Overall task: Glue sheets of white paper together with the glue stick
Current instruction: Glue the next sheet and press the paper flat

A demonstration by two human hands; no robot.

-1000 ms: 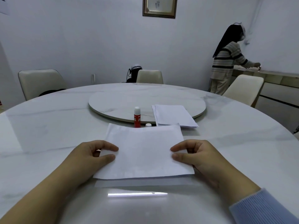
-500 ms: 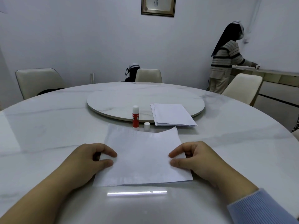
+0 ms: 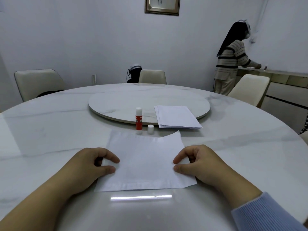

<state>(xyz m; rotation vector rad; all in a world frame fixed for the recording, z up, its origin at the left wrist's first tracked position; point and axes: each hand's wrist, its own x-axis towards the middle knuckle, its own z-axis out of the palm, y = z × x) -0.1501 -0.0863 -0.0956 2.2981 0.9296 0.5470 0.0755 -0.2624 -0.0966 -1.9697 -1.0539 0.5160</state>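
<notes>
Since a second ago the top sheet [image 3: 145, 162] has come down: its near edge, then lifted clear of the sheet under it, now lies nearly flush, and its far right corner curls up a little. The left hand [image 3: 93, 167] and right hand [image 3: 196, 164] have barely shifted. Each pinches a side edge of the sheet between thumb and forefinger, the other fingers curled in.

The sheet lies on the table [image 3: 50, 130], just on the near side of the glue stick [image 3: 138, 120], which stands upright and uncapped; its cap [image 3: 150, 129] sits just to its right. Further right of the stick, a stack of spare paper [image 3: 178, 118] rests partly on the turntable [image 3: 120, 101]. A person in a striped top stands far behind and to the right of the stick.

The step in hand looks like laying one sheet onto another and lining up the edges. Next the hands should let go and flatten out, pressing and smoothing from the near edge toward the stick, so the curled corner seats.
</notes>
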